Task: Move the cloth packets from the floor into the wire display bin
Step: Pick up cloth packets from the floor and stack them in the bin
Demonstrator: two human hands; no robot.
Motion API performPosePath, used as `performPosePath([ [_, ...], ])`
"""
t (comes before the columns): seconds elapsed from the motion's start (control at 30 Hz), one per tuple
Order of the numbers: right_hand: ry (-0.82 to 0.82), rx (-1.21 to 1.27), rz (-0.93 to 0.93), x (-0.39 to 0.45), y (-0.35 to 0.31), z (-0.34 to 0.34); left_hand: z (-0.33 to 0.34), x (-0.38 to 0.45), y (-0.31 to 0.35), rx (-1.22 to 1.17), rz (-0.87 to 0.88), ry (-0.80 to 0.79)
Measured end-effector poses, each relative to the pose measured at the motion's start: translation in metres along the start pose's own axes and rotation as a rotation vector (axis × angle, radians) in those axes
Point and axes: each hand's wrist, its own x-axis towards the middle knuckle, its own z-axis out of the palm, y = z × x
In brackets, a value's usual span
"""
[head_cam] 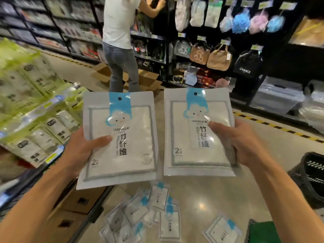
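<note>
I hold two white cloth packets with blue cloud labels upright in front of me. My left hand [84, 149] grips the left packet [121, 137] at its lower left edge, thumb on the front. My right hand [235, 139] grips the right packet [198, 134] at its right edge, thumb across the label. Several more packets [149, 214] lie scattered on the floor below, and one [222, 230] lies apart to the right. The display bin [26, 176] stands at my left, its dark frame partly hidden by stacked green-labelled packs [35, 95].
A person [121, 41] stands ahead at the black shelves, with open cardboard boxes [149, 79] at their feet. A black mesh basket [310, 176] and a green item [263, 232] sit at the right. Cardboard boxes [77, 204] lie under the bin. Yellow-black tape [280, 127] marks the floor.
</note>
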Motion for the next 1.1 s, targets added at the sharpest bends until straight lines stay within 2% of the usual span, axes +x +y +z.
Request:
performPosePath([
  [0.3,-0.334,-0.096,-0.151,-0.035,-0.048,0.060,-0.055,-0.119,0.028,-0.072,0.029,0.266],
  [0.57,-0.614,-0.146,-0.180,-0.081,-0.056,0.087,-0.056,-0.270,0.022,-0.163,0.042,0.556],
  [0.83,-0.874,-0.180,-0.224,-0.162,-0.044,0.141,-0.064,-0.417,0.020,-0.202,0.084,0.818],
  [1.1,-1.184,-0.204,-0.221,-0.287,-0.026,0.224,-0.095,-0.566,0.016,-0.192,0.104,1.080],
])
